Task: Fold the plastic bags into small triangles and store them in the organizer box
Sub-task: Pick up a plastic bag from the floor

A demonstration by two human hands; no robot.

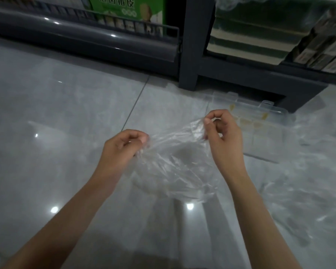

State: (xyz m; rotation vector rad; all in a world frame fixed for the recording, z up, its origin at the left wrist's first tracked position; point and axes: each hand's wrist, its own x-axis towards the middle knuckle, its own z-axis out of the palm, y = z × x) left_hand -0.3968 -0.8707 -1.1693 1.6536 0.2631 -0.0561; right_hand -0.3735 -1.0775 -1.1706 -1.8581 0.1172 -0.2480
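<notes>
Pinching 1 clear plastic bag point(175, 166): left hand point(124, 146) at its left edge, right hand point(223, 133) at its right, bag sagging between over floor point(47, 94). Behind right hand, 1 clear organizer box point(275, 115) on floor, maybe 5 yellowish pieces point(244, 122) inside.

This is looking like a shop: dark grey metal shelving point(189, 45) is standing on glossy pale grey floor tiles point(56, 105), a wire-fronted shelf is holding a green printed cardboard box point(124, 14), and stacked green-and-cream packs under clear film point(250, 37) are filling the neighbouring bay.
</notes>
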